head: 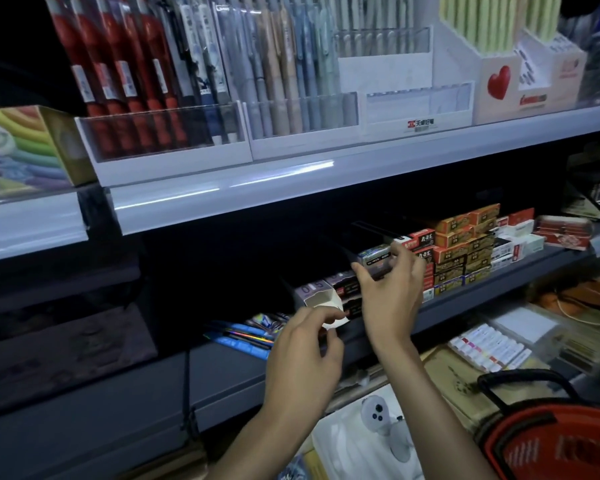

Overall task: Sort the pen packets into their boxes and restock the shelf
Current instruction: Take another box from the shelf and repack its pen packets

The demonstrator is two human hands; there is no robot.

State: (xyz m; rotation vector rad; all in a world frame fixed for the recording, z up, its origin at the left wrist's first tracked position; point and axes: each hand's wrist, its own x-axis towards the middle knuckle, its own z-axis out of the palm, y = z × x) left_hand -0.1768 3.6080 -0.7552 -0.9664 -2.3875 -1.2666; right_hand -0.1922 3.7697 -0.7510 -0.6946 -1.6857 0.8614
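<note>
The right hand [390,296] grips a small pen box [374,258] at the middle shelf [499,285], just up and right of the open box [317,299]. The left hand [305,351] is nearer to this open box and seems to pinch its white flap. Its mouth faces the person.

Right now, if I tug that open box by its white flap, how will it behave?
The open box looks like thin card, so it is probably light and would slide easily. Its flap, which the left hand pinches, will likely bend or tear before a full box follows. With the end open, contents might spill if tipped.
</note>
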